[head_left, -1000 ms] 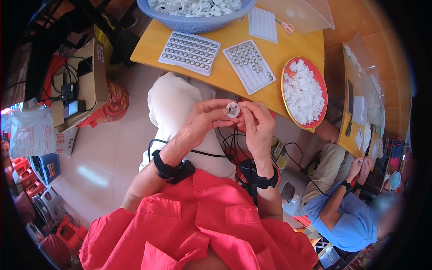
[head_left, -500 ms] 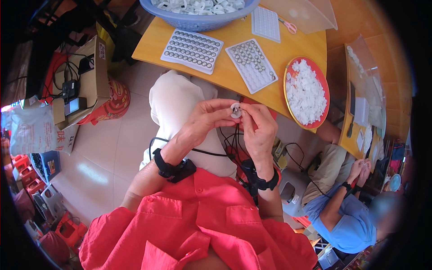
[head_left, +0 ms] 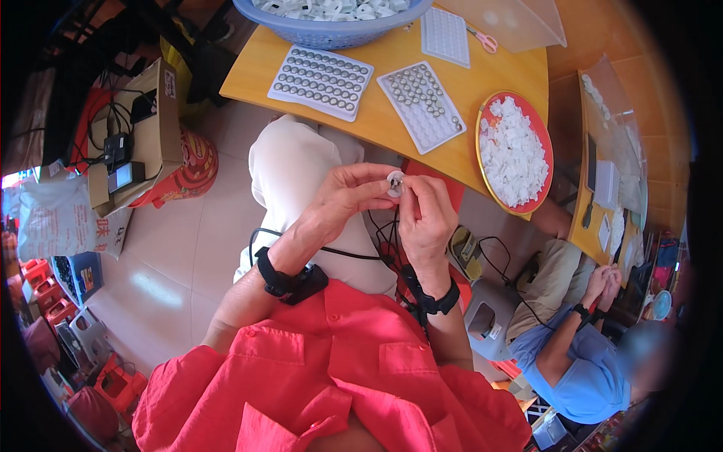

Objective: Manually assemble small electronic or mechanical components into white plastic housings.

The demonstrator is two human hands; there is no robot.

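Note:
Above my lap, my left hand [head_left: 343,197] pinches a small white round plastic part [head_left: 395,183] between thumb and fingertips. Dark or metallic bits show in the part's middle, too small to name. From the other side, my right hand [head_left: 427,215] closes thumb and forefinger at the part's right edge. On the wooden table ahead, a white tray [head_left: 321,83] holds rows of silver coin cells. Beside it, a second white tray [head_left: 422,105] carries coin cells over its upper portion, with bare pockets below. A red plate with a gold rim [head_left: 482,162] bears a heap of small white pieces.
A blue basket [head_left: 331,36] of white plastic parts stands at the table's far edge. Pink-handled scissors [head_left: 488,42] lie near another white tray [head_left: 444,38]. At right, a person in a blue shirt [head_left: 576,361] works at another table. A black cable [head_left: 354,255] crosses my lap.
My right hand has shifted slightly left, its fingers turning at the part's edge. My left hand keeps nearly the same place, still holding the round part.

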